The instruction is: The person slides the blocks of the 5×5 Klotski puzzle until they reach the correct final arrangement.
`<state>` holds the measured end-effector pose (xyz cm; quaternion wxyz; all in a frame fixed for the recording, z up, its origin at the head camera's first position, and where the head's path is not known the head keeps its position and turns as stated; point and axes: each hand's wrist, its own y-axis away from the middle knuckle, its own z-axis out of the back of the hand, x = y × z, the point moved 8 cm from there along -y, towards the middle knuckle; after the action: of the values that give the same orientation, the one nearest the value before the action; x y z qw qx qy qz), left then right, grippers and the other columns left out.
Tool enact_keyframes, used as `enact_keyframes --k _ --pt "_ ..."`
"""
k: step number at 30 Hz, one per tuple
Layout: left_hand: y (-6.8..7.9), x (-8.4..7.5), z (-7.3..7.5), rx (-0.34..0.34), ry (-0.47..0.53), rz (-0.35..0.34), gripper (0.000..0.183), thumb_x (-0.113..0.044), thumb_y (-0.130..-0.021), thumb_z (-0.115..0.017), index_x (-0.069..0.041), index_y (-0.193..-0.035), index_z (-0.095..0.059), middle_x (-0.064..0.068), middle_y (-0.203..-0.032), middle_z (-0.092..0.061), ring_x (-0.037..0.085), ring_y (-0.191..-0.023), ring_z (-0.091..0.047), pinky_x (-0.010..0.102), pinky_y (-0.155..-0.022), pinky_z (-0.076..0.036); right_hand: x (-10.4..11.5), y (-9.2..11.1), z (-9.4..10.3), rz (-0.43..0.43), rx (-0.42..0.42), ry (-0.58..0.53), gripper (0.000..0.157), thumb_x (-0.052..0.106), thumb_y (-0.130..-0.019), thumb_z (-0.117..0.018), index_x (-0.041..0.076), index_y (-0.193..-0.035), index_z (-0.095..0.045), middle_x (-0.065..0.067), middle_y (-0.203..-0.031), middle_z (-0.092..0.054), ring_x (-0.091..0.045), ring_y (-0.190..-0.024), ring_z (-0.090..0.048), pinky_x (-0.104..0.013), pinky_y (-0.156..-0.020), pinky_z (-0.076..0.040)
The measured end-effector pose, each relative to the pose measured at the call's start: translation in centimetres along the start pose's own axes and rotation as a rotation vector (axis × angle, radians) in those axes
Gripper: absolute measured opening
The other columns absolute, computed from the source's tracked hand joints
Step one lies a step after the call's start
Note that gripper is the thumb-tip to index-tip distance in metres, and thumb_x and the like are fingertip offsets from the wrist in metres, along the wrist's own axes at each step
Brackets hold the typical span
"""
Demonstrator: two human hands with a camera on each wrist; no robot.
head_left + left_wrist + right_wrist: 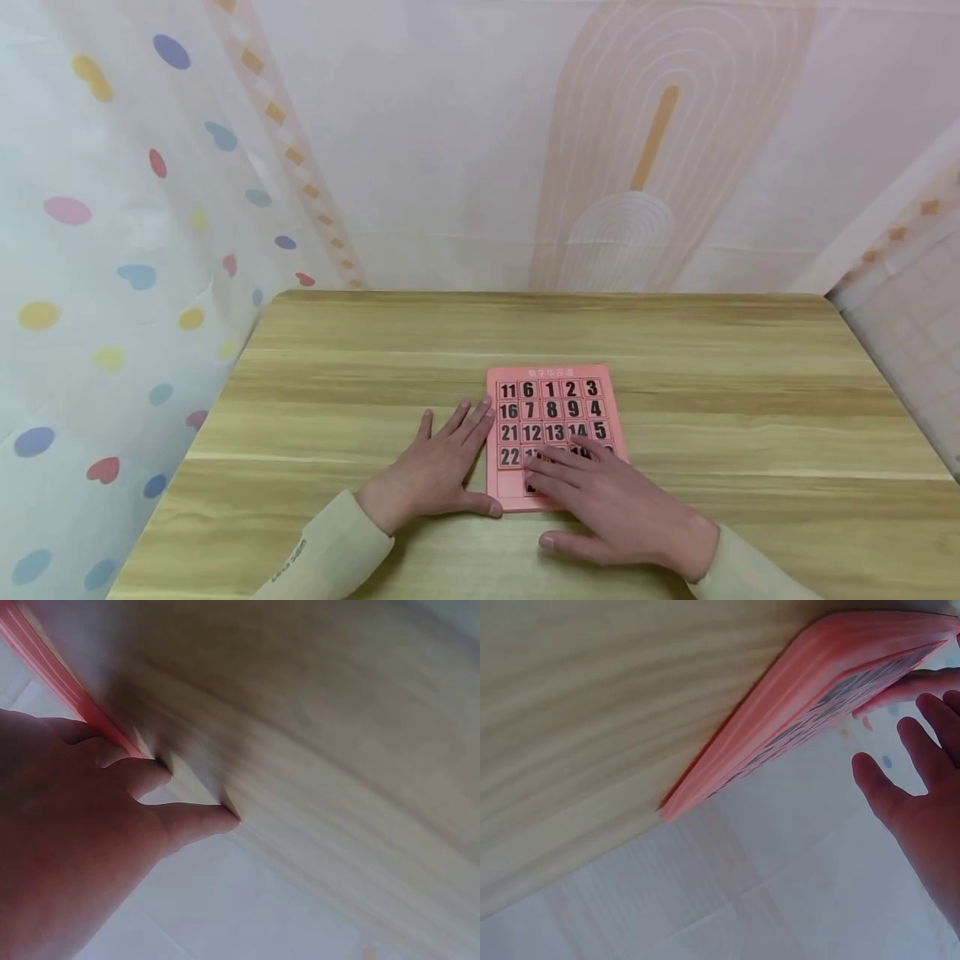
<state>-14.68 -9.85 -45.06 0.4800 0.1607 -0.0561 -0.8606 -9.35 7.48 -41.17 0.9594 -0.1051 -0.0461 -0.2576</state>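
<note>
A pink sliding number puzzle point(551, 372) lies flat on the wooden table, its tiles printed with black numbers. The top row reads 11, 6, 1, 2, 3, and a gap shows at the lower left corner. Against the puzzle's left side rests my left hand point(435, 471), fingers spread and thumb at the bottom left corner. My right hand point(615, 500) lies over the lower right tiles with fingers extended, fingertips near the bottom row; it hides several tiles there. In the right wrist view the pink frame point(780, 705) is seen edge-on beside that hand's fingers.
The wooden table point(360, 358) carries the puzzle near its front middle. Behind it and to the left hangs a pale patterned cloth point(450, 125) with coloured dots and arches. The table's back edge meets this cloth.
</note>
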Motion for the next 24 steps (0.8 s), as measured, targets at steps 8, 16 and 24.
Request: enact_keyframes --k 8,16,24 --pt "0.1 -0.2 0.0 -0.004 0.007 -0.007 0.123 -0.081 -0.079 -0.066 -0.006 -0.165 -0.021 0.009 -0.173 -0.011 0.036 -0.157 -0.016 0.075 -0.117 -0.016 -0.2 -1.2 -0.8 0.003 0.070 0.020 0.070 0.067 -0.104 -0.039 0.017 -0.150 -0.057 -0.001 -0.155 -0.053 -0.023 -0.147 -0.044 -0.057 -0.118 -0.034" --pt "0.0 -0.3 0.1 -0.001 0.008 -0.012 0.122 -0.080 -0.079 -0.067 -0.007 -0.166 -0.021 0.008 -0.173 -0.011 0.036 -0.157 -0.016 0.075 -0.117 -0.016 -0.5 -1.6 -1.1 -0.015 0.093 -0.002 0.068 0.065 -0.103 -0.046 0.016 -0.149 -0.058 -0.001 -0.154 -0.054 -0.023 -0.147 -0.043 -0.057 -0.119 -0.032" --pt "-0.1 -0.3 0.2 0.003 0.012 -0.016 0.123 -0.080 -0.079 -0.067 -0.006 -0.165 -0.020 0.010 -0.173 -0.011 0.037 -0.157 -0.015 0.075 -0.117 -0.015 -0.3 -1.7 -1.4 -0.002 0.098 -0.010 0.068 0.064 -0.102 -0.049 0.015 -0.147 -0.060 -0.002 -0.154 -0.054 -0.022 -0.148 -0.043 -0.056 -0.119 -0.032"
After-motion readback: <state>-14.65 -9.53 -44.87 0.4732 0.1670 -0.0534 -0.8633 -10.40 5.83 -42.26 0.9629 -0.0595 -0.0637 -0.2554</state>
